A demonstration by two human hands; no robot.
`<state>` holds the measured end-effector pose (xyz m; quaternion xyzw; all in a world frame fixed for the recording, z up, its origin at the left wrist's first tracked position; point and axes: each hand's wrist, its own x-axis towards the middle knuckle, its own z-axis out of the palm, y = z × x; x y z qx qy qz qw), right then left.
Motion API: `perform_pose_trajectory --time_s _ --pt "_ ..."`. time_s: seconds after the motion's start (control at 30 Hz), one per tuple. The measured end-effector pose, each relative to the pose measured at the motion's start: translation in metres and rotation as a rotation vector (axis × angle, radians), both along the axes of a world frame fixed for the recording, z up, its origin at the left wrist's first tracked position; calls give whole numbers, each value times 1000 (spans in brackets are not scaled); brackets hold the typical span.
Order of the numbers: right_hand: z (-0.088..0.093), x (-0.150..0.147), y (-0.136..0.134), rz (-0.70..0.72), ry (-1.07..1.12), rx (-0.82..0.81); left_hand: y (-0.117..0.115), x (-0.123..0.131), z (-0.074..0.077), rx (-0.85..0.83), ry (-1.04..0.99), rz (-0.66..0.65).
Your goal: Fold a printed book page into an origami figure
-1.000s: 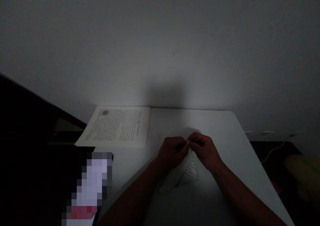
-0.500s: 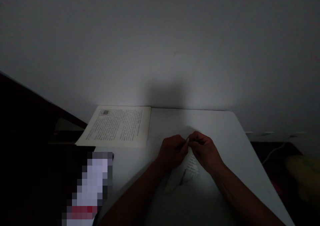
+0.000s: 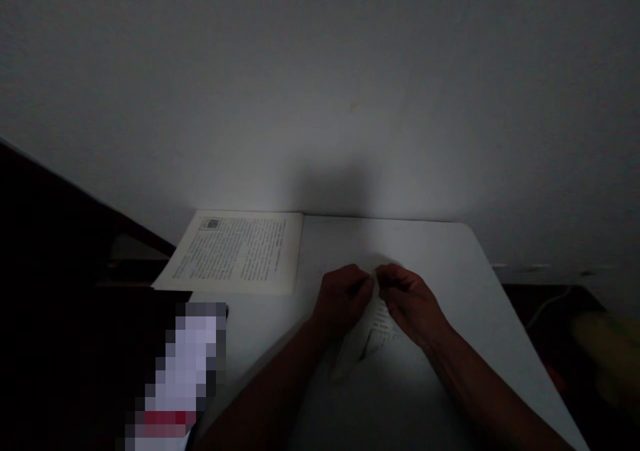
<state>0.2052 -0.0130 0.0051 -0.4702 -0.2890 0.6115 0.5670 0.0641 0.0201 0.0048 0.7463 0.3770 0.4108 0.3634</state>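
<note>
A folded sheet of printed paper (image 3: 379,328) is held upright-pointed between my hands over the white table (image 3: 415,244). Its narrow tip sits at my fingertips, and the wider, partly open end points toward me. My left hand (image 3: 345,298) is closed, its thumb and fingers pinching the paper's left side near the tip. From the other side, my right hand (image 3: 410,301) pinches the same tip with bent fingers. The exact folds under my fingers are hidden, and dim light blurs the paper's lower end.
Flat printed sheets (image 3: 240,251) lie at the table's back left corner, slightly over the edge. A pixelated device with a bright screen (image 3: 180,371) rests at the left edge. Behind stands a pale wall (image 3: 320,91). A thin cable (image 3: 547,301) runs beyond the table's right side.
Both hands have shifted slightly, the fingertips a little farther apart at the tip. The folded paper has tilted a bit and its lower end has moved slightly.
</note>
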Motion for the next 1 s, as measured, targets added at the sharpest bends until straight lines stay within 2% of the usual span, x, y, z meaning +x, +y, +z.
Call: perform_pose_trajectory --time_s 0.13,0.23,0.37,0.63,0.73,0.87,0.93,1.0 --pt "0 9 1 73 45 114 4 -3 2 -189 -124 64" --pt "0 19 3 133 -137 173 7 -6 1 -273 -216 162" --pt "-2 27 5 215 -385 142 10 -7 -1 -345 -308 258" --pt "-4 35 11 11 -582 197 10 -8 -7 -386 -360 219" --pt "-4 39 12 -90 -594 187 12 -13 -7 -319 -225 200" --pt "-7 41 14 -113 -575 216 13 -21 1 -27 193 89" --pt "-9 41 15 -117 -593 226 12 -22 5 55 360 64" --pt "-11 41 16 -126 -647 231 10 -22 7 85 492 99"
